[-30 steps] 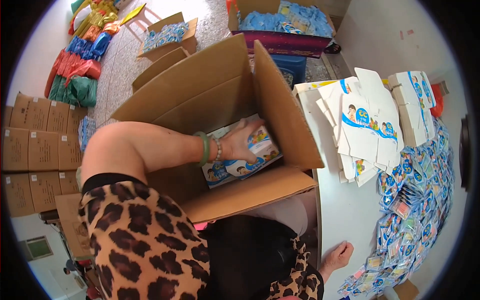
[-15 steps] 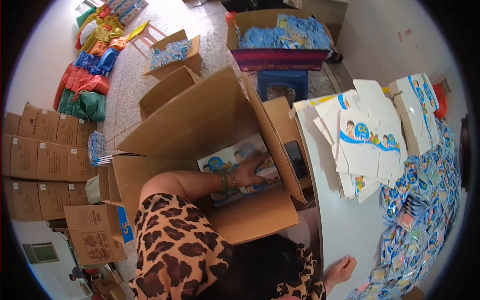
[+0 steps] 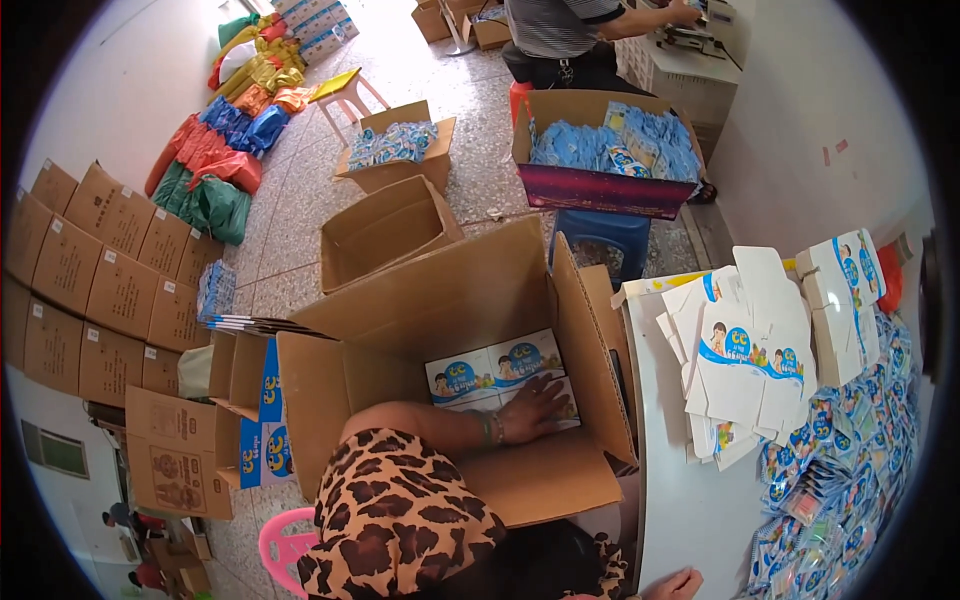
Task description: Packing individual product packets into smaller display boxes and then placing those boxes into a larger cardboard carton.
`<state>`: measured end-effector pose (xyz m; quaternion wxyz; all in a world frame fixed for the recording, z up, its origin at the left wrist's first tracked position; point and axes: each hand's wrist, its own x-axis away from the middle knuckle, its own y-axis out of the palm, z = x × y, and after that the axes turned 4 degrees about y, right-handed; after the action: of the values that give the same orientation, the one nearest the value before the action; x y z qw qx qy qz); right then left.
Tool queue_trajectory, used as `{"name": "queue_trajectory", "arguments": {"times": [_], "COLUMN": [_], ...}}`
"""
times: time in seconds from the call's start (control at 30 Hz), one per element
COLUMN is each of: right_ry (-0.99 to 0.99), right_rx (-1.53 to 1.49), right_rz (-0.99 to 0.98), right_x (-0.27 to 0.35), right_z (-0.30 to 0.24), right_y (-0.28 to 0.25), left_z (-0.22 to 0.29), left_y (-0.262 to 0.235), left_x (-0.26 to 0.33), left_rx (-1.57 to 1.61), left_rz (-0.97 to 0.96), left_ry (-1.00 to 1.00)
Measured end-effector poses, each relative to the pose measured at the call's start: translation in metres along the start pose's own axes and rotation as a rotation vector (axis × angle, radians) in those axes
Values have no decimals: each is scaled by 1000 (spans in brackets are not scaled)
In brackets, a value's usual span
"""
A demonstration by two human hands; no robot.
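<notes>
My left hand (image 3: 535,408) reaches down into a large open cardboard carton (image 3: 420,335). Its fingers are spread flat over small white-and-blue printed boxes (image 3: 458,376), which lie side by side on the carton's bottom. The palm and forearm hide part of them, and a bracelet circles the wrist. At the lower edge of the view my right hand (image 3: 680,584) rests on the white table (image 3: 690,510), its fingers loosely curled with nothing seen in them. Most of that hand is cut off by the edge.
Flattened white cartons (image 3: 755,350) and a heap of blue sachets (image 3: 830,470) cover parts of the table. Ahead stand an empty carton (image 3: 385,235) and a sachet-filled box (image 3: 610,190) on a blue stool (image 3: 600,235). Brown cartons (image 3: 120,290) are stacked left; a person (image 3: 565,45) works behind.
The view has tilted up, bringing the person behind into sight. My left hand has settled flatter on the small boxes, which now lie straighter in the carton. The right hand stays on the table.
</notes>
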<state>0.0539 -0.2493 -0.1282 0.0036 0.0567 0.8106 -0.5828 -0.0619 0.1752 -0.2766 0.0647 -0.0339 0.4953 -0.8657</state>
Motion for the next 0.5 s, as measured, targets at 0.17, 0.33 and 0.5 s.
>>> {"name": "queue_trajectory", "arguments": {"times": [0.17,0.33,0.5], "right_ry": [15,52,-189], "right_rx": [-17,-12,-150], "right_rz": [21,11,132], "right_x": [5,13,0], "right_z": [5,14,9], "right_y": [1,4,19], "left_z": [-2,-21,-19], "left_y": [-31,-6,-33], "left_x": [4,2,-23], "left_rx": [-111,-253,-283], "left_rz": [-134,-134,-586], "left_ry": [-79,54,-145]}}
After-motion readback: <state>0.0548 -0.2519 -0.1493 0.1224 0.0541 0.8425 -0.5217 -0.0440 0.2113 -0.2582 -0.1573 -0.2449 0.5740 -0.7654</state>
